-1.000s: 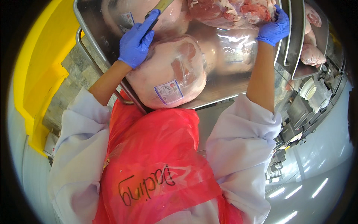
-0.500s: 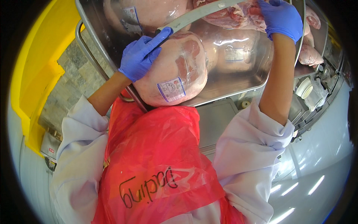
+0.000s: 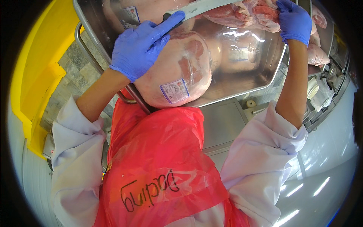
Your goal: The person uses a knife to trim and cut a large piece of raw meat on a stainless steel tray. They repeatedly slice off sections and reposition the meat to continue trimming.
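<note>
"What's crowding the knife [image 3: 211, 6]?"

"Wrapped joints [image 3: 185, 70] are lying in the steel tray [image 3: 238, 85], one at its near-left corner, partly beneath the left hand [image 3: 139, 49]."

"Where's the knife pointing?"

"It's hanging over the tray, well back from the near edge, that hand clamping its handle, long axis running left to right, blade pointing toward the right edge."

"And the right hand [image 3: 295, 22]?"

"It's gripping raw meat [image 3: 249, 17] near the right edge."
</note>
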Demonstrator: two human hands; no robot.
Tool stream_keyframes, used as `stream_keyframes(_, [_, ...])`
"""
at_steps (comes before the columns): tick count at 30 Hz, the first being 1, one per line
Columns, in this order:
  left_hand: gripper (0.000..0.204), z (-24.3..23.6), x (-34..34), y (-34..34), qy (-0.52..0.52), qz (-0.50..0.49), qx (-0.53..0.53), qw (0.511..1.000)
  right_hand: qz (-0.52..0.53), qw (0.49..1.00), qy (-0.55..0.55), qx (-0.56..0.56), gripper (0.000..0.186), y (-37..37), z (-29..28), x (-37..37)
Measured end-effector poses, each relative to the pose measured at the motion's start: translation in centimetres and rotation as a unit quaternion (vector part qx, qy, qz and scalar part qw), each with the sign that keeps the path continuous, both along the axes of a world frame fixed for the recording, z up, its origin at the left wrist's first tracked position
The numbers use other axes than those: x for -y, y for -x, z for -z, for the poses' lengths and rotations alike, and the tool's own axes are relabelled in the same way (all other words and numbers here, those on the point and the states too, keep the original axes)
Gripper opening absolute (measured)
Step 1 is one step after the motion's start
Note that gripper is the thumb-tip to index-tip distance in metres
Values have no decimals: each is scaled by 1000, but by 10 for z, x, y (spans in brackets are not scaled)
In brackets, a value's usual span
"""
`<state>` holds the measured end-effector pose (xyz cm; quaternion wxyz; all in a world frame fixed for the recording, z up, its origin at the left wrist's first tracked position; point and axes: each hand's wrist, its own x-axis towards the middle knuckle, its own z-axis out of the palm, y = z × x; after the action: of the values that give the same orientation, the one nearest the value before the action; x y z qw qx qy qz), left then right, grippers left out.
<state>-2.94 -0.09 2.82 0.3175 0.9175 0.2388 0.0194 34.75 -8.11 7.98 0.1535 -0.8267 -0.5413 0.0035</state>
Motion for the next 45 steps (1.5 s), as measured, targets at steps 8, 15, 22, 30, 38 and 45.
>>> stream_keyframes(8, [49, -103, -50, -50, -45, 70, -157, 984, -38, 998, -22, -34, 6, -5, -8, 20])
stream_keyframes(15, [44, -88, -51, -50, 50, 13, -91, 995, 4, 983, 19, -183, 21, 9, -26, 10])
stream_keyframes(22, [44, -90, -28, -41, -42, -28, -143, 988, 41, 984, 169, -20, 39, 43, -56, -25])
stream_keyframes(30, [46, -99, -46, -27, -15, 1, -84, 996, 54, 960, 271, 46, 28, 47, -59, -43])
stream_keyframes(38, [47, -99, -50, -18, 15, 13, -93, 995, -41, 974, 214, -57, 18, -8, -28, -27])
stream_keyframes(45, [53, -105, -57, -18, -88, 14, -114, 989, -158, 982, 101, 24, 12, -29, -18, -15])
